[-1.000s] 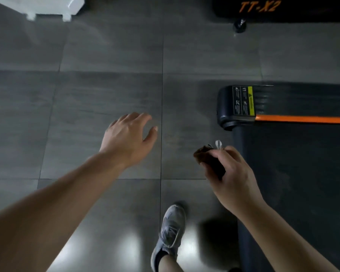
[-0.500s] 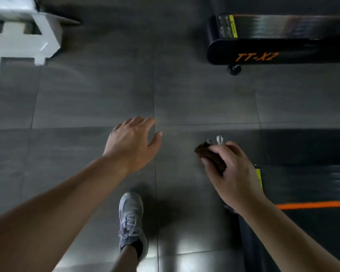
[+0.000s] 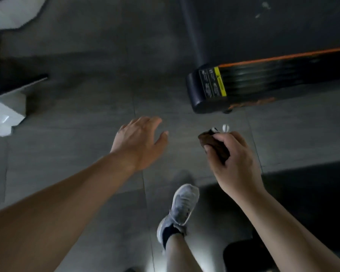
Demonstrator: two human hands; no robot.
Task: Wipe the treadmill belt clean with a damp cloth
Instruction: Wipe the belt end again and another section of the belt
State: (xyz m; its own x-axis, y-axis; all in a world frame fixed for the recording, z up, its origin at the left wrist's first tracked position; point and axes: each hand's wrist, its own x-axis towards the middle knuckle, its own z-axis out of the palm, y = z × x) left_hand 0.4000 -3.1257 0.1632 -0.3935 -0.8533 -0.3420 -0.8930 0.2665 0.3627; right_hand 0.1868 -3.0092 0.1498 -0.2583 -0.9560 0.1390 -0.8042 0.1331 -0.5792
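Right hand (image 3: 236,163), near four o'clock, grips a dark cloth (image 3: 214,144) mostly hidden inside its grasp; white bits (image 3: 225,128) beside it are too blurred to name. Left hand (image 3: 139,142) hovers palm-down, fingers relaxed, empty. Treadmill belt (image 3: 283,26) lies at one o'clock, cut off.

Both bare arms reach forward. The left hand (image 3: 139,140) is open, fingers loose (palm down) — the right hand (image 3: 236,163) grips a brown cloth (image 3: 214,143).
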